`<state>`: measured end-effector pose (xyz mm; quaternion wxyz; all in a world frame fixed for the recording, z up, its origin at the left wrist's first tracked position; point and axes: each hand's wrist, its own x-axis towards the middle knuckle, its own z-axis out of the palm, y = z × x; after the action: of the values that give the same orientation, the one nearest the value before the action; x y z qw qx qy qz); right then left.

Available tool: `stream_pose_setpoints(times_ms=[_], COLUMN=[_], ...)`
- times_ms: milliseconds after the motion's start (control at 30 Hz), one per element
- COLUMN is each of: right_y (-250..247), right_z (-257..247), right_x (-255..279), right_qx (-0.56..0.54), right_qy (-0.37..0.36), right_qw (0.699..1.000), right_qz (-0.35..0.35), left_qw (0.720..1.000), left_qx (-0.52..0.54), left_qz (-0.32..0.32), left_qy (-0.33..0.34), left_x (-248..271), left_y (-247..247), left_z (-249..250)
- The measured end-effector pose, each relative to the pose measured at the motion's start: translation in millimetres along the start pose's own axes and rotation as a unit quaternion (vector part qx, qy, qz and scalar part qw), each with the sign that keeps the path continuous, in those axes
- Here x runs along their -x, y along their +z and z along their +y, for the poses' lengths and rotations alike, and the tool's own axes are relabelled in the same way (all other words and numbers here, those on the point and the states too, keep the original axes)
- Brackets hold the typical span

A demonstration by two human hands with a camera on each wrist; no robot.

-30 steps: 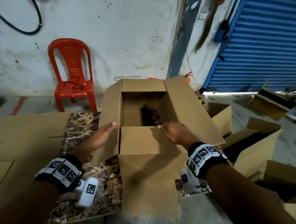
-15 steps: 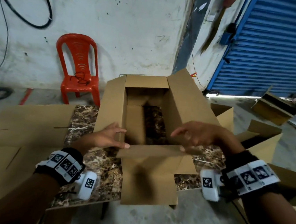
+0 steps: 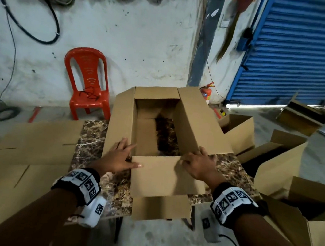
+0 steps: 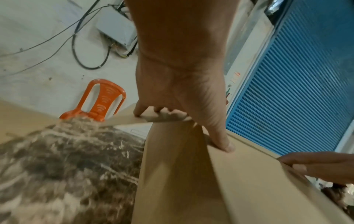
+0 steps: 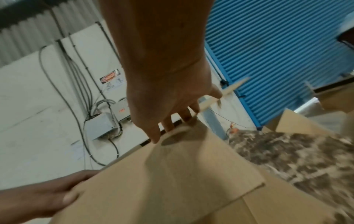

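An open brown cardboard box (image 3: 197,122) stands on a marble-patterned table (image 3: 90,141), with all top flaps spread outward and the table showing through its bottom. My left hand (image 3: 120,156) lies across the near left corner, fingers on the left flap and thumb (image 4: 222,141) on the near flap (image 3: 164,174). My right hand (image 3: 197,164) rests on the near right corner, fingers at the right flap's edge and thumb on the near flap. In the left wrist view my left hand (image 4: 182,91) presses on the box (image 4: 182,174). The right wrist view shows my right hand (image 5: 168,98) touching the box (image 5: 172,189).
Flat cardboard sheets (image 3: 26,149) cover the table's left side. Several open boxes (image 3: 280,170) crowd the floor on the right. A red plastic chair (image 3: 88,80) stands behind the table by the wall, and a blue roller shutter (image 3: 304,47) is at the far right.
The near flap has gone from upright to folded outward toward me. Both hands moved from the box's opening to its near corners.
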<state>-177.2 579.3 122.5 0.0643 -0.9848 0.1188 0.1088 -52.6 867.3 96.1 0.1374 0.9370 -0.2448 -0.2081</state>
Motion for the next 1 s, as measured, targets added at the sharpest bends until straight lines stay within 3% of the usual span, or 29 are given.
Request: stream_pose_setpoints(times_ms=[67,167,300,467,633,733,833,900,1000], right_y=[-20,-56,-110,-151,-138,-116,-86,-64,-44], right_z=[-3,-10,-17,-28,-18,-13,-3,8,19], right_x=[-11,-36,-86,-179,-286,-320,-339,-342,-345], right_qx=[0.020,0.003,-0.007,0.013,0.051,0.018,-0.032,-0.068,-0.110], right_qy=[-0.001,-0.028,-0.076,-0.077,-0.005,0.081,0.116,0.122,0.119], right_qw=[1.000,0.999,0.997,0.996,0.998,0.995,0.992,0.990,0.986], right_qz=[-0.017,-0.018,0.005,0.037,0.041,0.050,0.025,0.025,0.044], left_qw=[0.999,0.999,0.994,0.982,0.967,0.953,0.938,0.944,0.967], left_qx=[0.006,-0.023,-0.110,-0.173,-0.234,-0.280,-0.325,-0.297,-0.146], left_qz=[-0.035,-0.033,0.018,0.068,0.072,0.067,0.070,0.067,0.100], left_qy=[-0.004,-0.010,0.004,0.034,0.070,0.090,0.097,0.125,0.182], left_x=[-2,-22,-72,-160,-265,-316,-348,-367,-399], left_y=[-27,-71,-144,-209,-205,-183,-165,-169,-218], left_z=[2,1,9,23,23,19,14,14,14])
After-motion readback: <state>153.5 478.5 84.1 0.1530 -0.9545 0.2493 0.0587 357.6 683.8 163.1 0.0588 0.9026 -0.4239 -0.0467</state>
